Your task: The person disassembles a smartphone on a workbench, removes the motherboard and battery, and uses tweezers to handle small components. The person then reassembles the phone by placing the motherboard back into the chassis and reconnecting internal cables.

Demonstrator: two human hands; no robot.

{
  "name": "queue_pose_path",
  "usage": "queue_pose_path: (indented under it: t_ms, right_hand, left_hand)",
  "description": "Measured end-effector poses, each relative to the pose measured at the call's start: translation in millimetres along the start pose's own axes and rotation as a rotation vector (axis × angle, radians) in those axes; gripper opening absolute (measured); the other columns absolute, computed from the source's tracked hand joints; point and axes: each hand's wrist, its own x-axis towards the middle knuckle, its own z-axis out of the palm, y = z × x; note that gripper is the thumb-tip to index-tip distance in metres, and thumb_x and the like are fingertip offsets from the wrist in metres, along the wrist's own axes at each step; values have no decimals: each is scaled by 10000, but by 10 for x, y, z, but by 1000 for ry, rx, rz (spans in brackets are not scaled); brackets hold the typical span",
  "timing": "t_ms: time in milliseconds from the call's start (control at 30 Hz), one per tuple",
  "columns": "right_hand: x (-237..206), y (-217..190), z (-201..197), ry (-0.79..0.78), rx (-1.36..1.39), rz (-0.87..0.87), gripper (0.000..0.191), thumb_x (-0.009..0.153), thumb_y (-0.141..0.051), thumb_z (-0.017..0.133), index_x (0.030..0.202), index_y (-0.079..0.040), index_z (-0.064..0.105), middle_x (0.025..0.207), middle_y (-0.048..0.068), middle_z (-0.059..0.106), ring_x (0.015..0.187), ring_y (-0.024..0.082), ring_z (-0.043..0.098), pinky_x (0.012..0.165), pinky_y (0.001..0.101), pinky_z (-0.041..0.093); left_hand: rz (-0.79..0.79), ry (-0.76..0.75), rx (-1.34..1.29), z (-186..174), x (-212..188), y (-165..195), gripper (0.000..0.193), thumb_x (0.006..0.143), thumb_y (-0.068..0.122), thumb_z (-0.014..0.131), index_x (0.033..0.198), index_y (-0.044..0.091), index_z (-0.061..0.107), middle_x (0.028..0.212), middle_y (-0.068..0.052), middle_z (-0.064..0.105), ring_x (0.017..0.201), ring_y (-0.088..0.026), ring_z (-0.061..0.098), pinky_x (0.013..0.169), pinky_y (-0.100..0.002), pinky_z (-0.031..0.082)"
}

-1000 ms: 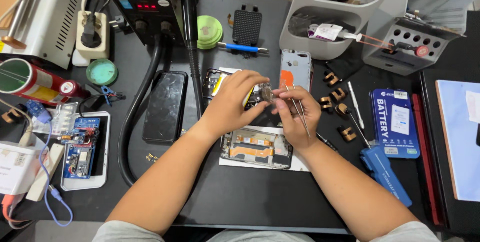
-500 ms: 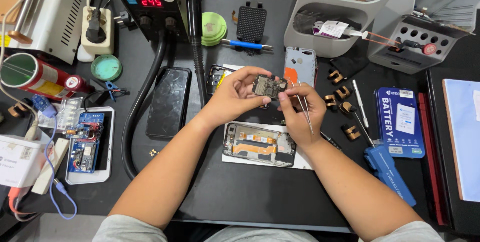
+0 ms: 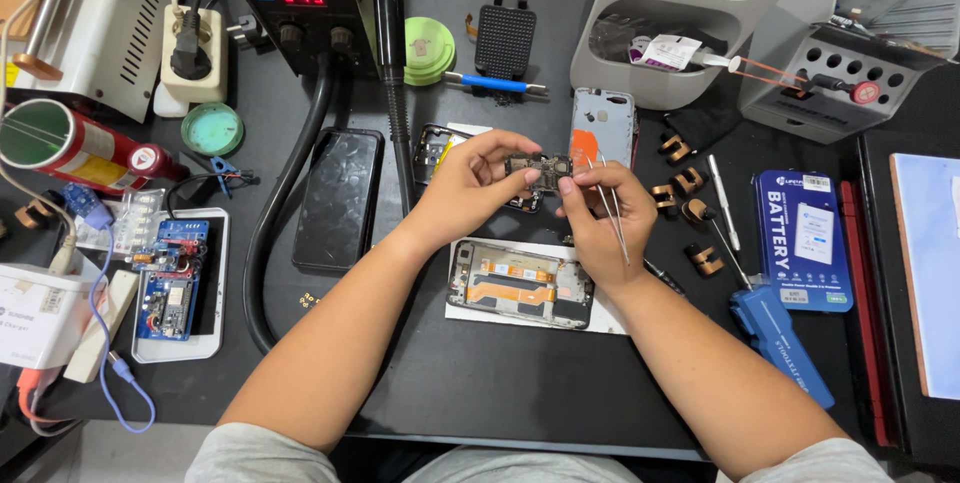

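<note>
My left hand (image 3: 470, 188) pinches a small brown circuit board (image 3: 540, 169) between thumb and fingers, lifted above the black mat. My right hand (image 3: 598, 218) touches the board's right edge with its fingertips and carries thin metal tweezers (image 3: 612, 211) tucked along the palm, tips pointing up. Just below both hands lies an opened phone body (image 3: 520, 283) with orange flex cables, resting on a white sheet (image 3: 608, 321). Another opened phone frame (image 3: 432, 148) is partly hidden behind my left hand.
A dark phone (image 3: 337, 199) lies face-up to the left, beside a thick black hose (image 3: 280, 193). A hot-air station (image 3: 290, 3) with a red display stands at the back. A grey back cover (image 3: 602, 128), brass clips (image 3: 690, 208), a blue battery box (image 3: 803, 238) and a blue tool (image 3: 780, 341) sit to the right.
Both hands have lifted the small board slightly and shifted a little up and away from the opened phone; the view has tilted with them.
</note>
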Motion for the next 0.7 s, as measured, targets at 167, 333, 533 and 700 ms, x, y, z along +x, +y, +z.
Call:
queue_pose_path:
  t_ms: [167,333,533,700]
  right_hand:
    - [1,-5,8,0,-3,-5,129,995,54,692,1059,-4,596,1031,54,635,858,80,660,700,242,593]
    - [7,-23,13,-5,-8,-10,136,990,57,694,1061,-3,594,1034,56,638,857,81,660,691,239,591]
    - [7,-18,14,-4,-12,-11,138,992,62,692,1064,-1,593,1043,60,635,865,86,660,691,239,592]
    - [10,7,10,18,-9,-5,139,994,64,687,1065,-4,589,1076,67,631,895,92,659,697,242,600]
  left_hand:
    - [9,10,37,0,-3,0,250,956,16,711,1198,-17,652,1060,-41,732,862,-38,662,785,-231,596]
    - [-22,37,84,-13,-1,-12,225,954,44,734,1165,-16,685,940,-22,729,773,-26,642,759,-230,601]
    - [-23,43,171,-41,-7,-29,253,938,92,762,1157,-14,698,885,-23,733,766,-51,684,700,-201,544]
    - [-76,32,112,-65,10,-34,245,963,116,713,1158,-29,684,977,-53,747,863,-109,743,778,-233,585]
